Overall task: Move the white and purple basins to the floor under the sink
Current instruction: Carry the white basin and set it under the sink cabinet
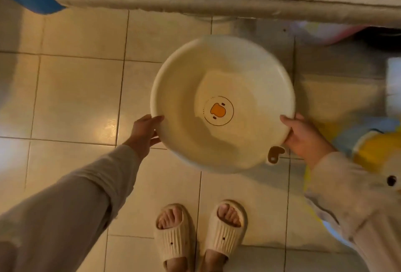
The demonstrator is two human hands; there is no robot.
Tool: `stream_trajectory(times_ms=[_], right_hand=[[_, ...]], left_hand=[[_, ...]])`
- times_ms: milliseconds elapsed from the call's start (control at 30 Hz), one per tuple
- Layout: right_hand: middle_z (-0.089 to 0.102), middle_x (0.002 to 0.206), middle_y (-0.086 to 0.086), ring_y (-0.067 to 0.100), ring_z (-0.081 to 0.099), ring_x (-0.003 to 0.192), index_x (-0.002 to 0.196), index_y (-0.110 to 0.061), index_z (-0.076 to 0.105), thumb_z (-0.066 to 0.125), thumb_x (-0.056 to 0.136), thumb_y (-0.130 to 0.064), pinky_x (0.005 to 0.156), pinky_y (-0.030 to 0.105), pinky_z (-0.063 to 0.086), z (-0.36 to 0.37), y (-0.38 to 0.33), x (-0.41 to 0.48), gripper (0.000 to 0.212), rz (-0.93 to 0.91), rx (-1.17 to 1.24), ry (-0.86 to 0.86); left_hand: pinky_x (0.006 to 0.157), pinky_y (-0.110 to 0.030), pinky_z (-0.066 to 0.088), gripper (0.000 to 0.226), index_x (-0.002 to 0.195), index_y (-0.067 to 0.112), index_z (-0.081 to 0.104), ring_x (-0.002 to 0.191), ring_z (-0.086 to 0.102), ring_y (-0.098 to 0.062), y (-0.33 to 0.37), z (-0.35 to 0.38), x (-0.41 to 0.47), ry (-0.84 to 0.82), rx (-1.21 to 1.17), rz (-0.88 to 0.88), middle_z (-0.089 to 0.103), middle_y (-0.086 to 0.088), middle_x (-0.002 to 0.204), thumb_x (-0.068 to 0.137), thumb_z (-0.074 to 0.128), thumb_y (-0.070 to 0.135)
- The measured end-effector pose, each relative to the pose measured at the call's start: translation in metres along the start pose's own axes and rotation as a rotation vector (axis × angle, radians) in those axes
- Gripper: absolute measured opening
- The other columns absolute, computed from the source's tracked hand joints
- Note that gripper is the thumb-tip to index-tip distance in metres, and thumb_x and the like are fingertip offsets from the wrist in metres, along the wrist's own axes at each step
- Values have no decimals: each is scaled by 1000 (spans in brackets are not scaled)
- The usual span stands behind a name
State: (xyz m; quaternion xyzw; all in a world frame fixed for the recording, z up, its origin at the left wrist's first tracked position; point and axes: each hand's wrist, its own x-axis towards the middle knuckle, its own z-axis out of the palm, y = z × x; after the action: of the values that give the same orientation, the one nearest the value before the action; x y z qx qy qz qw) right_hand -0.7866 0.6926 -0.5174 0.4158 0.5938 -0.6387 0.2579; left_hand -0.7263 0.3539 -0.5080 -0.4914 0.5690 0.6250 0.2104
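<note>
Single head cam looking steeply down, near-vertical, wide-angle; framing tiled floor, own slippers at bottom, counter edge along top.

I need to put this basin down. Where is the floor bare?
Bare tiles lie left of the white basin, between the counter edge and the left hand. The right is crowded: coloured items under the counter. The slippers take the near tiles.

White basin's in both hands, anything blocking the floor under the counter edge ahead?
Nothing visible. The white basin hangs between left hand and right hand over bare tile floor; right side is blurred clutter.
</note>
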Motion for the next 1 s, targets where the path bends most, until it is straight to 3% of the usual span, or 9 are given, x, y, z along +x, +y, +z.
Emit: stream_trajectory(times_ms=[167,267,433,533,633,700,833,933,1000], right_hand=[[62,112,9,25,60,100,134,-14,48,49,93,-4,88,50,48,36,-41,53,43,-101,51,-24],[64,99,4,22,62,92,135,-16,47,47,93,-4,84,48,48,44,-48,72,43,-119,72,-38],[64,97,2,21,62,94,134,-17,48,49,93,-7,86,45,49,43,-41,88,42,-119,89,-49],[65,99,1,20,63,91,133,-20,45,56,92,-15,79,44,53,39,-40,77,43,-113,21,-52],[62,125,6,24,63,104,134,-20,41,57,90,-30,81,42,51,29,-34,41,48,-20,-106,-25],[51,140,9,28,55,121,141,-18,35,55,91,-34,90,44,47,21,-23,1,56,19,-231,47],[54,126,19,36,48,129,139,-7,39,49,95,-27,95,43,43,8,-2,-103,49,65,-243,97],[55,112,20,39,60,104,128,0,48,44,97,-9,81,36,45,3,8,-191,33,60,-152,117],[57,104,19,24,60,76,121,1,53,43,96,-5,68,29,44,-5,5,-271,27,83,-170,130]], left_hand=[[69,-32,53,11,96,13,57,81,59,-19,41,21,63,32,-24,122,59,0,89,86,57,18],[75,-35,53,2,84,18,57,84,59,-20,53,28,82,23,-7,140,59,1,89,86,57,19],[61,-31,51,4,85,18,57,79,58,-17,56,35,91,25,1,178,59,1,88,87,56,21],[70,-35,53,24,108,15,54,92,59,-23,58,31,78,-38,62,144,59,-3,103,90,54,30],[81,-41,50,46,131,10,47,106,56,-29,55,19,44,-42,134,51,54,-8,118,91,53,33],[86,-43,49,46,131,6,47,107,56,-31,53,6,9,-52,174,-26,55,-11,120,91,53,28],[94,-45,46,40,128,1,50,110,58,-34,53,-22,-79,-86,248,-48,59,-17,122,93,49,19],[78,-37,48,39,129,0,50,103,57,-33,32,-44,-161,-66,208,-159,58,-18,116,94,44,16],[69,-31,44,35,126,3,52,89,57,-28,23,-62,-237,-41,197,-278,59,-14,106,95,42,15]])
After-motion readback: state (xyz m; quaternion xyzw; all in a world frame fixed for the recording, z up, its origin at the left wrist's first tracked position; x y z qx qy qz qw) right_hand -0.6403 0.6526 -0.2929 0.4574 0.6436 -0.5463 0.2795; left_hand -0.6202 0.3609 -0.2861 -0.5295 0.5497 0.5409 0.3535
